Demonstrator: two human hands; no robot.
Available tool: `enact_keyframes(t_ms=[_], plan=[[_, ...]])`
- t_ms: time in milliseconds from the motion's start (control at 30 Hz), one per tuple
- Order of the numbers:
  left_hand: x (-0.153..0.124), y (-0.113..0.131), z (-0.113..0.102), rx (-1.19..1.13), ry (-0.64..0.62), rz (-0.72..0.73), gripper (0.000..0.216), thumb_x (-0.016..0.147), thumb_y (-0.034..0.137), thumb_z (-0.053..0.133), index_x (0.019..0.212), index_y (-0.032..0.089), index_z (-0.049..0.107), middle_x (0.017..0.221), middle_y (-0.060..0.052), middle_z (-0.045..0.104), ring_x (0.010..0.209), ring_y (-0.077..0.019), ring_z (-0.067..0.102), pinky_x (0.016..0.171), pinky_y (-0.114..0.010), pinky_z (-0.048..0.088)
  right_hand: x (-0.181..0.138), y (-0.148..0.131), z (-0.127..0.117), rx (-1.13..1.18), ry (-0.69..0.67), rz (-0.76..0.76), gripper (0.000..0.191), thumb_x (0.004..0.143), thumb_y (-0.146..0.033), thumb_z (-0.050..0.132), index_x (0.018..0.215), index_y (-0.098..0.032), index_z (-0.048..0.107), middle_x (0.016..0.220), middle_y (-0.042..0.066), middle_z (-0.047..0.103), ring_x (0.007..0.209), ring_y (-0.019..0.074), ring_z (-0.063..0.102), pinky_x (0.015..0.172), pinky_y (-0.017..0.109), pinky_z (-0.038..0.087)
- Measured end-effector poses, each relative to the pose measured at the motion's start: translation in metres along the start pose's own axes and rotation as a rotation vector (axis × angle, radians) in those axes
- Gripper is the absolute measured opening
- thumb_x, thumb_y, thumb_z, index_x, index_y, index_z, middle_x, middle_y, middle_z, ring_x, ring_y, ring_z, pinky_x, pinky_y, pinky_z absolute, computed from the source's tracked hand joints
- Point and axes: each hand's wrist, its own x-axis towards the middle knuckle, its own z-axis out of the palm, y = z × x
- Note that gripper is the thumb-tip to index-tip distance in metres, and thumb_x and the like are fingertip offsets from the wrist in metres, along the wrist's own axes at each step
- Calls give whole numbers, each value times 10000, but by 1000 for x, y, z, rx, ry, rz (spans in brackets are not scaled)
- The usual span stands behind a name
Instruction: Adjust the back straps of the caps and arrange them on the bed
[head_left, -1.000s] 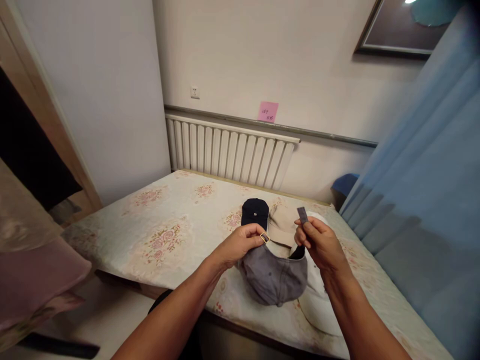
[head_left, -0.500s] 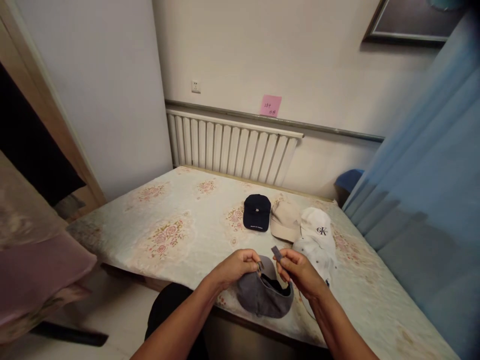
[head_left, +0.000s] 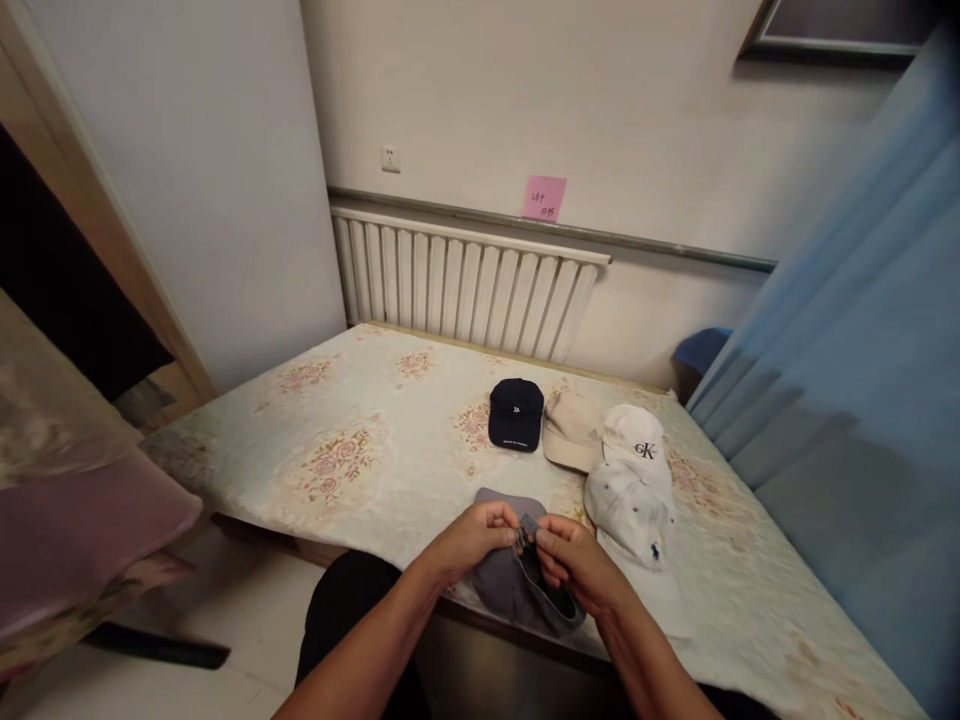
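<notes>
A grey baseball cap lies at the front edge of the bed, its opening toward me and its brim pointing away. My left hand pinches the metal buckle at the back of this cap. Between the fingertips of my right hand is the cap's grey strap, its end up against the buckle. Whether the strap has passed through the buckle I cannot tell. Right of my hands lies a white cap with a small dark logo.
Farther back on the flowered bed are a navy cap, a beige cap and a white cap with black letters. A radiator runs along the wall; a blue curtain hangs at the right.
My right hand has moved left, bringing the strap's end from apart to the buckle in my left hand. The grey cap has turned slightly, and the view has shifted a little.
</notes>
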Motion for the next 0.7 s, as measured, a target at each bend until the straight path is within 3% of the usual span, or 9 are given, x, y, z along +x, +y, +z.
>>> enact_keyframes(t_ms=[267, 400, 533, 700], plan=[[-1, -7, 0, 162, 56, 17, 111, 681, 195, 600, 753, 152, 528, 620, 46, 523, 573, -78, 454, 572, -214, 300, 2, 6, 15, 11, 125, 82, 273, 658, -360, 708, 632, -173, 511, 391, -112, 373, 333, 23, 220, 341, 178, 185], [-7, -4, 5, 239, 79, 104, 195, 667, 170, 606, 840, 164, 516, 711, 32, 532, 681, -106, 495, 651, -231, 361, 1, 3, 18, 93, 124, 90, 287, 654, -334, 704, 610, -187, 461, 391, -124, 339, 332, 17, 191, 336, 173, 170], [-15, -5, 16, 543, 235, 203, 279, 625, 161, 653, 875, 189, 532, 811, 10, 568, 796, -153, 522, 731, -267, 383, 0, 2, 20, 106, 161, 75, 296, 645, -330, 705, 603, -188, 449, 393, -124, 338, 329, 14, 190, 329, 171, 176], [-18, -15, 23, 840, 353, 283, 168, 709, 205, 593, 874, 207, 559, 851, -19, 608, 816, -186, 549, 753, -296, 389, 0, 5, 21, 76, 178, 59, 292, 652, -333, 706, 607, -187, 457, 388, -123, 334, 332, 21, 197, 331, 174, 194]])
